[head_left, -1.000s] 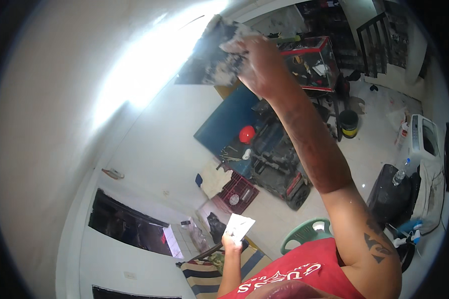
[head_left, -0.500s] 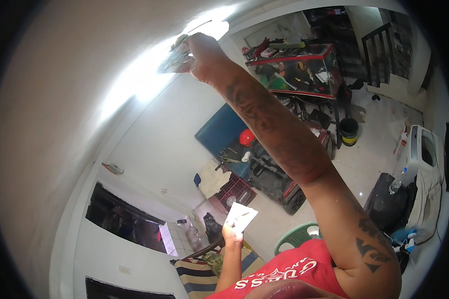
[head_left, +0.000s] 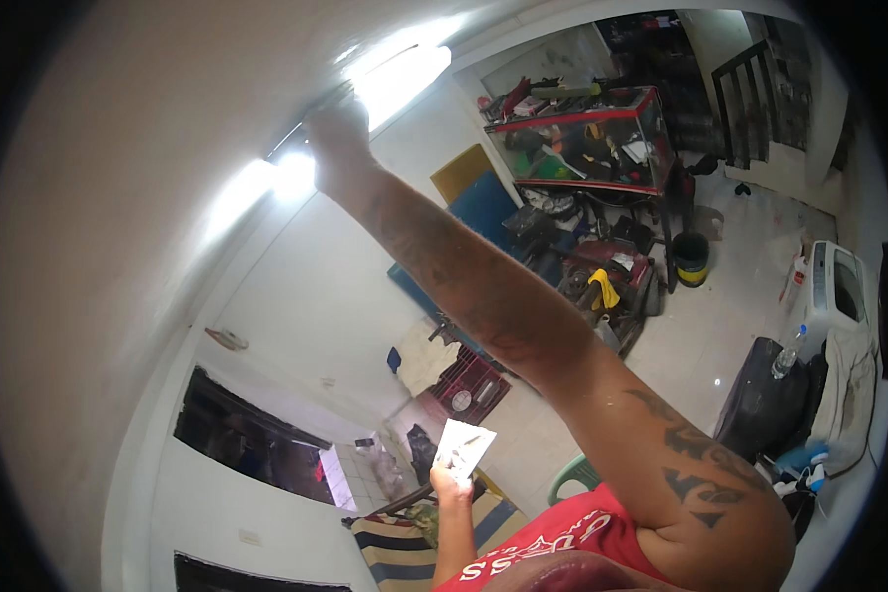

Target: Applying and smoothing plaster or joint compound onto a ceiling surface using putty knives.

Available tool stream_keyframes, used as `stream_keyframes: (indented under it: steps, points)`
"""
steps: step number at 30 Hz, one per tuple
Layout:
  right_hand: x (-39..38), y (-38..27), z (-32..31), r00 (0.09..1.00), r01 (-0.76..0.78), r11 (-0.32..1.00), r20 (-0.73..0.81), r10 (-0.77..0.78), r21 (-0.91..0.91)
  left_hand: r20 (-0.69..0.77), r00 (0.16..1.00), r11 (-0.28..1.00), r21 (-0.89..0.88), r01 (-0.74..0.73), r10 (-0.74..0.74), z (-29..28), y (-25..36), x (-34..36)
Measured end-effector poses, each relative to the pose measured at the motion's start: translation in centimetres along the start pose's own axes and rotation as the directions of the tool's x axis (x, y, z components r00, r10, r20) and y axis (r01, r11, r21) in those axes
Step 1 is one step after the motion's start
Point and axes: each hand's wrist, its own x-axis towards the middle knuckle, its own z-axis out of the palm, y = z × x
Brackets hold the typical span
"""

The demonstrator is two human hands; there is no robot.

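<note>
My right arm reaches up to the left, across the view. At its end my right hand (head_left: 337, 136) is at the bright tube light (head_left: 405, 81), its fingers closed. Glare and the back of the hand hide most of the fingers. A thin dark edge shows beside them, and I cannot make out what they hold. Low in the middle, my left hand (head_left: 451, 482) grips a white, square, card-like sheet (head_left: 467, 449) by its lower edge. Grey marks or small bits show on the sheet; I cannot tell which.
A red-framed glass tank (head_left: 582, 148) stands on a black stand at the back, with clutter beneath. Near it is a dark bucket (head_left: 691, 259). A green plastic chair (head_left: 569, 478) and a striped seat (head_left: 395, 548) are close below me. A pink crate (head_left: 472, 390) sits by the wall.
My right hand has moved down and left along the tube light. The crumpled translucent thing seen at it before no longer shows clearly. My left hand with the sheet has shifted slightly left and down.
</note>
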Motion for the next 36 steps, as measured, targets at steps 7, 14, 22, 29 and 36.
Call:
stream_keyframes:
  steps: [7, 14, 22, 29, 36]
  points:
    - [-3.6, -1.5, 1.0, 0.992, 0.126, 0.958, 0.029, -0.122, -0.258, 0.024, 0.999, 0.999, -0.013, -0.046, 0.046, -1.0, 1.8, -1.7]
    - [-9.1, -3.0, 2.7, 0.643, 0.708, 0.498, 0.165, -0.748, -0.502, 0.017, 0.999, 0.999, -0.017, -0.039, 0.04, -2.5, 1.8, -1.5]
    - [-6.2, -2.4, -1.6, 0.991, 0.109, 0.99, -0.071, -0.116, -0.09, 0.0, 1.0, 1.0, -0.014, -0.026, 0.026, -2.1, 1.3, -3.0]
    - [-0.3, -1.5, -3.4, 0.91, 0.364, 0.866, 0.069, -0.409, 0.343, -0.072, 0.997, 0.999, -0.049, -0.015, 0.011, -1.3, 0.0, -2.9]
    - [-1.4, -4.4, -0.7, 0.998, -0.04, 0.999, -0.043, 0.042, 0.034, 0.099, 0.995, 0.996, -0.087, -0.024, 0.032, -3.7, -0.4, -1.4]
